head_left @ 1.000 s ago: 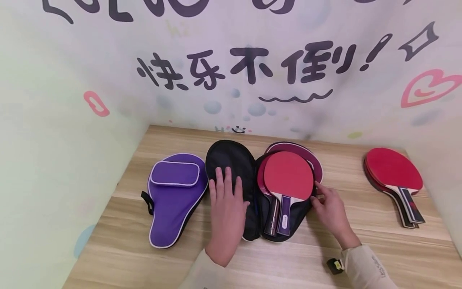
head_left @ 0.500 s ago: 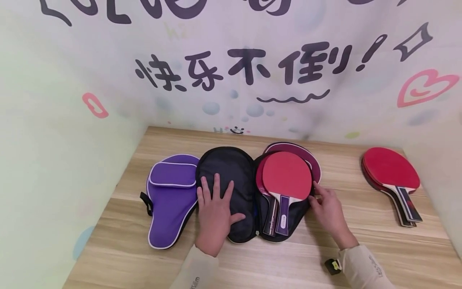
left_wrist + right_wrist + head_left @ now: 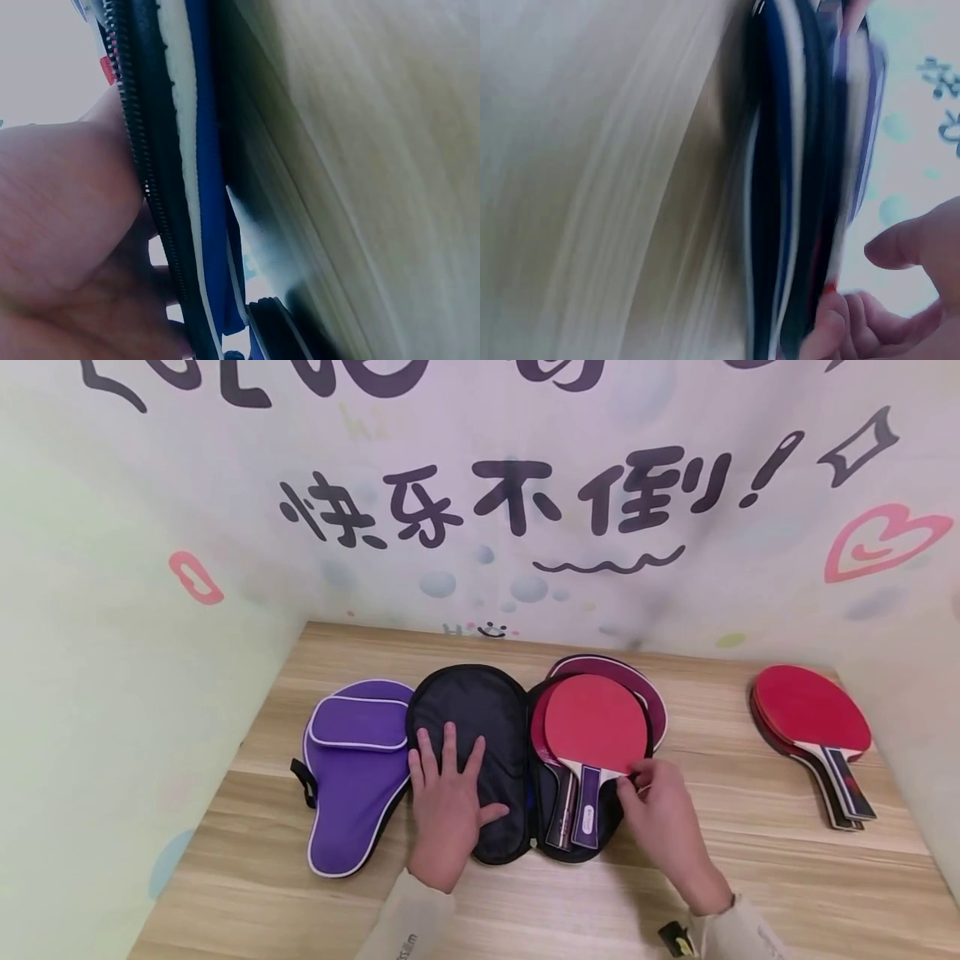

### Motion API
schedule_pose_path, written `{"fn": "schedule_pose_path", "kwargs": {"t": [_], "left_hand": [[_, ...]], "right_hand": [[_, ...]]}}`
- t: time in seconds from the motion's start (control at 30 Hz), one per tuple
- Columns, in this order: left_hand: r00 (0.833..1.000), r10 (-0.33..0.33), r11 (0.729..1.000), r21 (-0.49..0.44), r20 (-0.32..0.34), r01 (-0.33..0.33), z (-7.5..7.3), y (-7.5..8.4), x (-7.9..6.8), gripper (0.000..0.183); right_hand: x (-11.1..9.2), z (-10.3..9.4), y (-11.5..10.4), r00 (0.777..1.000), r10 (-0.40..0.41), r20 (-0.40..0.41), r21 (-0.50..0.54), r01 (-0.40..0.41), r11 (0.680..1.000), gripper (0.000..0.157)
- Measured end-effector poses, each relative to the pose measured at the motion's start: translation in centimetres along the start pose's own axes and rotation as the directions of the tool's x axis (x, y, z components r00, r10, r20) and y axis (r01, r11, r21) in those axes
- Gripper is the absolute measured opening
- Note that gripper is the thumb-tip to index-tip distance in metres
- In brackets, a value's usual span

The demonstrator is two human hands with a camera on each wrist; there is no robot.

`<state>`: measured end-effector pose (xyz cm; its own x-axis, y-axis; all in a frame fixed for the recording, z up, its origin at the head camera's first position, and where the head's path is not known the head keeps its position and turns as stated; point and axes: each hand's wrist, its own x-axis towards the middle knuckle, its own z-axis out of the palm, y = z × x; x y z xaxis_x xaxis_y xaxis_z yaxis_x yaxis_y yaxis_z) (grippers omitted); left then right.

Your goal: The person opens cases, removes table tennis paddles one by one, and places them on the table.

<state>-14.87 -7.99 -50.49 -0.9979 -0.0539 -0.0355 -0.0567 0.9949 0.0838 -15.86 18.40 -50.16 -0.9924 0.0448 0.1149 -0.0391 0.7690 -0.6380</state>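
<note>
A zip paddle case lies unfolded in the head view, its black flap (image 3: 480,760) to the left. My left hand (image 3: 448,814) rests flat on that flap with fingers spread. On the case's right half lie two table tennis paddles. The upper paddle (image 3: 597,722) has red rubber and a purple handle; it partly covers the lower paddle (image 3: 562,806). My right hand (image 3: 667,827) is at the upper paddle's lower right edge. In the right wrist view its thumb (image 3: 900,247) stands apart from its bent fingers, which are at the case's side (image 3: 791,225).
A closed purple paddle case (image 3: 356,785) lies on the left, its edge under the black flap. Behind the paddles shows a maroon case (image 3: 654,693). Two stacked red paddles (image 3: 813,710) lie at the far right of the wooden table (image 3: 555,918). A printed cloth (image 3: 450,585) hangs behind.
My left hand has shifted left, spreading the black flap flatter over the purple case. My right hand has moved from the case's right edge down and left to the upper paddle's lower edge.
</note>
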Motion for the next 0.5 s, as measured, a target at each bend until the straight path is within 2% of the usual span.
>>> {"fn": "schedule_pose_path", "kwargs": {"t": [0.1,0.2,0.33,0.5], "left_hand": [[1.000,-0.001,1.000,-0.004,0.002,0.001,0.0,0.0,0.0,0.098],[1.000,0.003,1.000,-0.007,-0.003,-0.003,0.1,0.1,-0.1,0.098],[1.000,0.006,1.000,0.002,-0.006,-0.006,0.2,0.0,-0.1,0.097],[1.000,0.007,1.000,0.005,-0.011,-0.007,0.1,-0.1,-0.1,0.098]], "right_hand": [[-1.0,0.3,-1.2,0.999,0.021,0.050,-0.068,-0.017,0.998,0.020],[-1.8,0.7,-2.1,0.994,0.045,0.103,-0.126,-0.032,0.992,0.031],[-2.3,1.3,-2.7,0.985,0.063,0.160,-0.143,-0.040,0.989,0.046],[-2.7,2.1,-3.1,0.983,0.052,0.179,-0.168,-0.022,0.986,0.052]]}}
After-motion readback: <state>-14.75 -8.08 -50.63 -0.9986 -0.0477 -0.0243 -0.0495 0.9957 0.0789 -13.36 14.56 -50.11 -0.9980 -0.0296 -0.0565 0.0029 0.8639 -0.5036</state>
